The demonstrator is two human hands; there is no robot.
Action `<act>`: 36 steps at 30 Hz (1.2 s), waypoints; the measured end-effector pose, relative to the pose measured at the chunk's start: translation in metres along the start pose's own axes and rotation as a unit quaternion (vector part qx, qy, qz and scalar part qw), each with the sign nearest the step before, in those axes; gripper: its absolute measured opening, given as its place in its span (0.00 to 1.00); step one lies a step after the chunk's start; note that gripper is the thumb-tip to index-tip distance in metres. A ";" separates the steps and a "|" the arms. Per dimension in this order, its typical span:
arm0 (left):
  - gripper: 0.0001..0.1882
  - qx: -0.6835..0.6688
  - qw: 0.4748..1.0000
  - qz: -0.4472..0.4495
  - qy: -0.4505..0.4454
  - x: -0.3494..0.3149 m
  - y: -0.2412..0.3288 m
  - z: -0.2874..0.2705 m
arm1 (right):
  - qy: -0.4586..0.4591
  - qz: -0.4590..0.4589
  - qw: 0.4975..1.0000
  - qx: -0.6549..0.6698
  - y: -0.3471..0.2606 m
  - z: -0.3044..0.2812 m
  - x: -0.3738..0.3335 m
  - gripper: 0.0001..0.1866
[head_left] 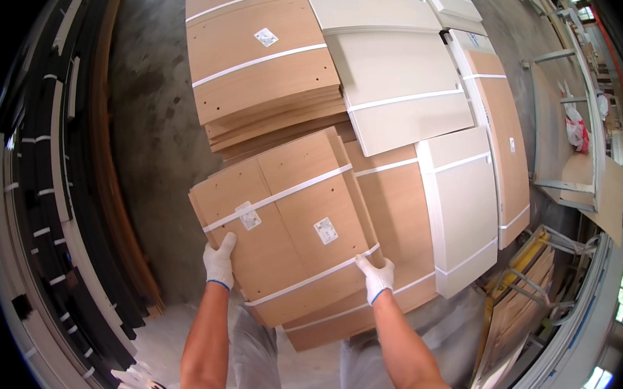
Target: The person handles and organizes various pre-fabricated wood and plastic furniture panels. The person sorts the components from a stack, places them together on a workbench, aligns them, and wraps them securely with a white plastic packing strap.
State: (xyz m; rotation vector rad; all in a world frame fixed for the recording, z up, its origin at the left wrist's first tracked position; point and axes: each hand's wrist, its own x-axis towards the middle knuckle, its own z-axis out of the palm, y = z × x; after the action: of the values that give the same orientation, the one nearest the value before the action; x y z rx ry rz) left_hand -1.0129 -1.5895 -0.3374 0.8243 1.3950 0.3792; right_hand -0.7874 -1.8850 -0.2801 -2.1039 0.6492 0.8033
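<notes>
A strapped bundle of brown wood-look panels (290,247), with small drilled holes and two white labels, sits tilted in front of me. White straps run across it. My left hand (219,262), in a white knit glove, grips its left edge with the thumb on top. On the opposite edge, beside a strap, my gloved right hand (376,277) clasps the bundle, thumb also on top. The fingers beneath are hidden on both sides. Under and beside this bundle lies another strapped brown panel stack (396,222).
Farther off is a taller strapped brown stack (263,54). Pale grey panel bundles (402,85) lie to its right, near a long brown bundle (502,128). Dark strapped profiles (55,140) line the left side. A metal-framed cart (565,187) and a yellow-edged rack (527,264) stand right.
</notes>
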 end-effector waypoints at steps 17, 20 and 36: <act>0.42 0.514 0.843 0.146 0.055 0.009 0.086 0.091 | 0.083 -0.073 0.957 -0.270 -0.058 -0.007 0.011 0.60; 0.38 0.481 0.834 0.237 -0.130 -0.067 0.048 0.019 | -0.065 -0.128 0.925 -0.352 -0.010 -0.069 -0.090 0.53; 0.19 0.503 0.860 -0.070 -0.055 -0.369 -0.029 -0.365 | -0.162 -0.142 0.953 -0.212 0.176 -0.261 -0.356 0.38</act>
State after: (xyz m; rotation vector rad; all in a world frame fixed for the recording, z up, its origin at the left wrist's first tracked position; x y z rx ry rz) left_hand -1.4341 -1.7562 -0.0822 1.5371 1.5060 -0.5818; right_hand -1.0588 -2.1317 0.0216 -2.2949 -0.0097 1.1630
